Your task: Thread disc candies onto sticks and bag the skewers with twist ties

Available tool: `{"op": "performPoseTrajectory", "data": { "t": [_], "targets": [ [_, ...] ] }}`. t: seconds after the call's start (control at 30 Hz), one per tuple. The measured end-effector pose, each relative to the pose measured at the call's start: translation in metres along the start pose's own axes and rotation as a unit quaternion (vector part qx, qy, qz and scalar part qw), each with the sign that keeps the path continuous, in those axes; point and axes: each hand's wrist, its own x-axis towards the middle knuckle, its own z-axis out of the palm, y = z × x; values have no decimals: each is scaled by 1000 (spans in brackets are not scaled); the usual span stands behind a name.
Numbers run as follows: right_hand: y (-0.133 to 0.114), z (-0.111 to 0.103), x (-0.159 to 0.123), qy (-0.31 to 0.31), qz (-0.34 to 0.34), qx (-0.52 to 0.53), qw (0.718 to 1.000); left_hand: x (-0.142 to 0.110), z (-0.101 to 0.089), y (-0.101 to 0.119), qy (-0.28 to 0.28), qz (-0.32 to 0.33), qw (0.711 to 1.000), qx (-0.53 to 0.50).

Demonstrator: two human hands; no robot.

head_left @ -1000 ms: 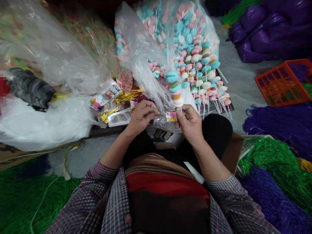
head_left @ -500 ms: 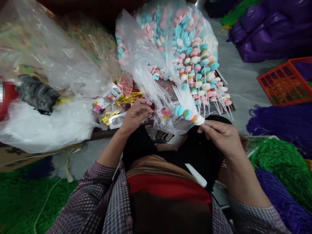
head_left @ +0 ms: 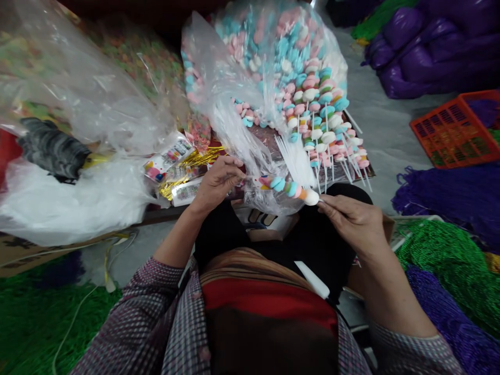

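Observation:
In front of my lap, my right hand [head_left: 351, 216] pinches the stick end of a marshmallow skewer [head_left: 291, 188] threaded with blue, green, orange, pink and white pieces. The skewer points left and tilts slightly up. My left hand [head_left: 219, 182] has its thumb and fingers pinched at the edge of a small clear printed bag [head_left: 261, 182]. The skewer's far end lies at this bag; how deep inside it is, I cannot tell. Past my right hand, finished-looking skewers [head_left: 328, 120] lie in a pile, beside a bundle of white sticks [head_left: 295, 159].
A big clear sack of pink, blue and white marshmallows [head_left: 269, 41] stands behind. Bags of multicoloured sweets [head_left: 144, 67] fill the left, near gold twist ties [head_left: 195, 164] and a white plastic bag [head_left: 70, 203]. An orange crate [head_left: 449, 130] and green netting [head_left: 437, 255] are at right.
My right hand has brought the skewer left, so its far end now meets the printed bag. My left hand has stayed nearly in place, still pinching.

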Motion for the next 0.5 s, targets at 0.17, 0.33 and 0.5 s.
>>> {"op": "performPoseTrajectory", "data": {
  "t": [0.17,0.33,0.5],
  "targets": [
    [2,0,2,-9,5,38,999,-1,-1,-1,-14,15,1000,-5],
    [-2,-3,1,-18,69,85,994,-2,-1,1,-3,25,999,32],
    [-15,15,20,30,129,209,969,0,4,8,-3,41,996,78]
  ]
}}
